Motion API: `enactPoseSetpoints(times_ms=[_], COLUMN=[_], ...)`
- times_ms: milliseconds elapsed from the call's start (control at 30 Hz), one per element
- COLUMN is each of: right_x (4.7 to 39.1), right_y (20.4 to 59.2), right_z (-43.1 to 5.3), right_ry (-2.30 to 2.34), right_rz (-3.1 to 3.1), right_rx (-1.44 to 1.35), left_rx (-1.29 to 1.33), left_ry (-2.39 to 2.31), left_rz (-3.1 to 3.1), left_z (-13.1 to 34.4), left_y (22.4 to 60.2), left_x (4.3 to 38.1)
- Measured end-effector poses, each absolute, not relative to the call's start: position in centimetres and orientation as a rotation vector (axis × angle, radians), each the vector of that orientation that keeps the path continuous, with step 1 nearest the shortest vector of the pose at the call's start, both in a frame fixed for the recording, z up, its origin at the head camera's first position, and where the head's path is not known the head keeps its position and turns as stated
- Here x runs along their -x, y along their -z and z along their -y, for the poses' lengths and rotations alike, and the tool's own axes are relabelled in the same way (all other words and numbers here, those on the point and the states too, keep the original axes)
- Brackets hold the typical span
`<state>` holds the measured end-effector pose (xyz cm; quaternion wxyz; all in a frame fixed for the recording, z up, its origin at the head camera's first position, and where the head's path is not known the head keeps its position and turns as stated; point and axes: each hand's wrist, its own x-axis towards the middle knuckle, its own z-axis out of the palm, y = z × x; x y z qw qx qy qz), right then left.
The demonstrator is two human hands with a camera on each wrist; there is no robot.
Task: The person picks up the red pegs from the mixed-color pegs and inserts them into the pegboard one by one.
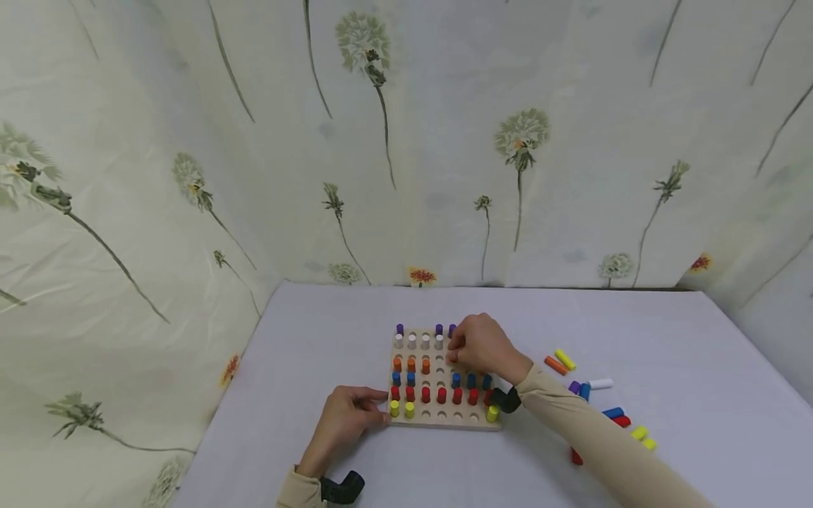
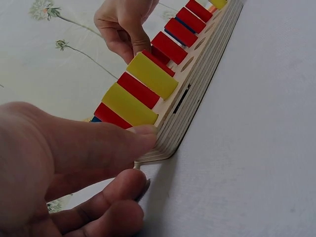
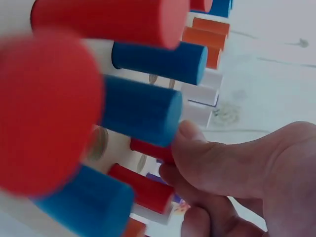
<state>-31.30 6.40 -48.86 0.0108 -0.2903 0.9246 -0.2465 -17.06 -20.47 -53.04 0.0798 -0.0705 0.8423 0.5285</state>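
Note:
A wooden pegboard (image 1: 441, 425) lies on the table, with rows of coloured pegs standing in its holes. My right hand (image 1: 483, 346) reaches over the board from the right. In the right wrist view, its thumb and finger pinch a red peg (image 3: 150, 149) beyond two blue pegs (image 3: 143, 111). Another red peg (image 3: 143, 187) stands close beside those fingers. At the board's near left corner, my left hand (image 1: 348, 416) grips the edge, its thumb on the corner next to the yellow pegs (image 2: 152, 76). The right palm is hidden in the head view.
Loose pegs lie right of the board, among them an orange peg (image 1: 555, 365), a yellow peg (image 1: 565, 360) and a white peg (image 1: 600, 384). A red peg (image 1: 576, 456) lies by the right sleeve (image 1: 591, 430). Flower-patterned cloth (image 1: 444, 141) hangs behind the table.

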Motion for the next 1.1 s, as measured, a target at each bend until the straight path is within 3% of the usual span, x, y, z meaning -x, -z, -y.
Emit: enactPoseSetpoints(times_ms=[367,700,1100], right_x=[31.21,31.62,31.35], right_y=[48.17,47.97,48.02], right_z=[-6.24,-6.19,-5.89], right_ry=[0.612,0.4,0.436], right_rz=[-2.959,-3.05,-2.947], right_rx=[0.911,1.203,1.153], left_rx=[0.198,0.209,0.243], left_ry=[-1.576,-1.568,-1.559], left_rz=[-2.535,-2.545,-2.519], left_z=[20.19,20.05,20.36], left_y=[52.74,52.6,53.13], left_x=[17.54,17.57,17.24])
